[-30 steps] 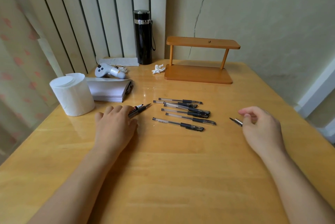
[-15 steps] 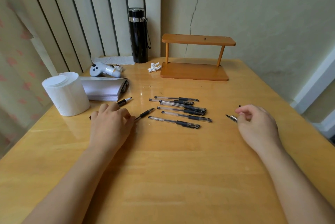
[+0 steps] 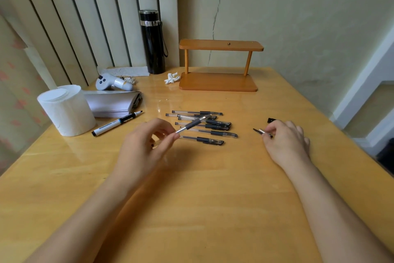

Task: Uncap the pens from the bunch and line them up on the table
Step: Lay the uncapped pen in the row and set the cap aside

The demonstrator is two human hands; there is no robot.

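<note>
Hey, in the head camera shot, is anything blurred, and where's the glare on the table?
Head view: the pen in the left hand is slightly motion-blurred; the right hand looks sharper. Glare shines on the table beyond the pen bunch. Wide-angle distortion bends the wall edges.

Seven pens (image 3: 204,123), one marker (image 3: 116,123)

1. Setting: a room in a home, at a wooden table (image 3: 213,209) in a corner.
2. Evidence: vertical blinds (image 3: 85,17), cracked painted wall (image 3: 298,17), flask (image 3: 152,42), toilet roll (image 3: 66,110).
</note>
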